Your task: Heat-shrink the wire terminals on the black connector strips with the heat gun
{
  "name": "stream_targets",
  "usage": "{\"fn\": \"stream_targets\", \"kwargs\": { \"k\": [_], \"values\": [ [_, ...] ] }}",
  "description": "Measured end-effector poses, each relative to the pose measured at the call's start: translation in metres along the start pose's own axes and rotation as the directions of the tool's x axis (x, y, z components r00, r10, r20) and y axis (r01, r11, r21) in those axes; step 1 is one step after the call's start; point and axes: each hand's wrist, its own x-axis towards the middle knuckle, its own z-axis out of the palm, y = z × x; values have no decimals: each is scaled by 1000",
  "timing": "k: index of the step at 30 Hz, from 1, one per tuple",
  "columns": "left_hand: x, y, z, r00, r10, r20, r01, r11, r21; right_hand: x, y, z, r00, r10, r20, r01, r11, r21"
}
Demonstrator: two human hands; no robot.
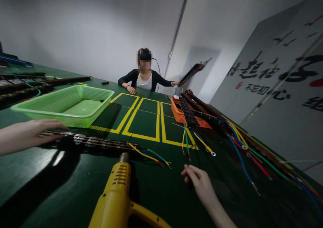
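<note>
At the left, my left hand (50,131) is closed around the end of a long socket strip (93,141) with its metal contacts showing. Yellow, blue and green wires (148,155) with crimped tips come out of the strip's right end. Just in front of that end lies a yellow heat gun (117,191), its nozzle pointing at the strip. My right hand (198,181) hovers over the table with thumb and fingers pinched together; anything between them is hidden. Close above its fingertips are the hanging wire ends (188,147) of a black socket strip (188,111).
A green basket (63,115) stands behind my left hand. An orange basket (176,111) sits under several strips at the right, whose loose wires (242,164) hang over the table. More strips (50,85) lie far left. Across the table, a person (146,78) holds another strip (193,73).
</note>
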Motion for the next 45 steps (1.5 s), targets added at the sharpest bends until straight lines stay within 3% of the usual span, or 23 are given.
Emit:
{"fn": "stream_targets", "kwargs": {
  "k": [2, 5, 9, 13, 19, 27, 31, 37, 45],
  "values": [
    [4, 30, 0, 992, 44, 120, -41, 999, -29, -4, -8, 7, 998, -37, 45, 39, 998, -39],
    [13, 86, 10, 973, 212, 97, -206, 976, -66, -11, -20, 19, 989, -105, 105, 116, 988, -106],
    [34, 154, 38, 839, 541, 59, -534, 839, -102, -21, -34, 33, 961, -206, 185, 242, 949, -200],
    [62, 189, 64, 731, 672, 119, -659, 740, -136, -26, -40, 40, 931, -258, 259, 326, 906, -271],
    [82, 193, 72, 726, 667, 168, -604, 736, -307, -17, -36, 40, 962, -165, 216, 236, 902, -361],
    [88, 195, 85, 780, 618, 102, -534, 741, -406, -12, -32, 35, 976, -88, 200, 163, 902, -399],
    [88, 194, 88, 803, 589, 95, -517, 766, -381, -13, -33, 34, 973, -95, 210, 175, 899, -402],
    [90, 188, 96, 827, 560, -48, -545, 778, -314, -11, -33, 36, 971, -111, 213, 195, 883, -426],
    [93, 185, 100, 887, 461, 21, -426, 836, -346, -8, -44, 49, 951, -180, 252, 260, 905, -336]
  ]
}}
